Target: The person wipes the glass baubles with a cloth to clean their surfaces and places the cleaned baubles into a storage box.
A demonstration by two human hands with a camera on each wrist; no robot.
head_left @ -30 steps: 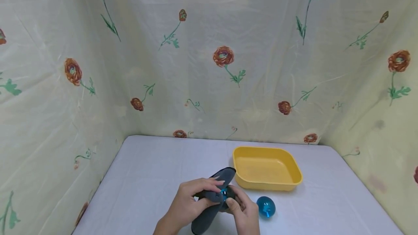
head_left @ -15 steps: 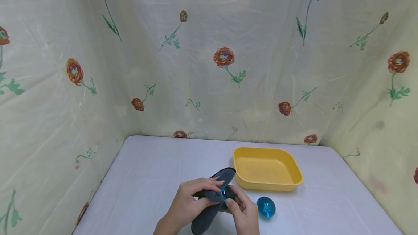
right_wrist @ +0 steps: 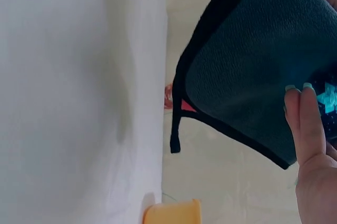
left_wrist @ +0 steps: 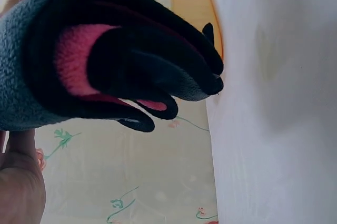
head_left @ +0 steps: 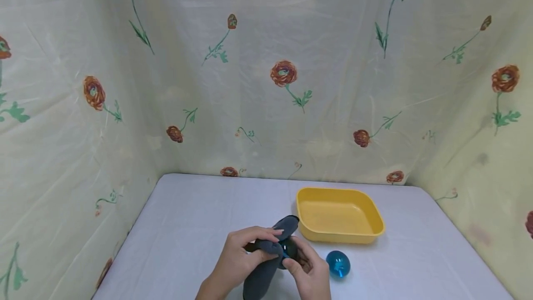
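A dark grey cloth point(head_left: 261, 279) with black edging is bunched between my hands above the table. In the left wrist view, pink shows on the inner side of the cloth point(left_wrist: 79, 61). My left hand point(head_left: 241, 253) grips the cloth between thumb and fingers, pressing it against a shiny dark-blue glass ball point(head_left: 288, 247). The ball is held by my right hand point(head_left: 311, 270), the thumb in front and the fingers curled behind. Cloth and fingers partly hide it. In the right wrist view, two fingertips point(right_wrist: 308, 87) lie along the cloth beside the ball.
A second clear blue ball point(head_left: 338, 264) rests on the white-covered table point(head_left: 200, 216), just right of my right hand. Behind it stands a shallow yellow tray point(head_left: 341, 238). Flower-printed sheets point(head_left: 325, 119) hang at the back and both sides.
The cloth has shifted slightly over the ball in my hands, and its upper flap sits a little lower. My right thumb has moved slightly left and down. The loose ball and tray stay put.
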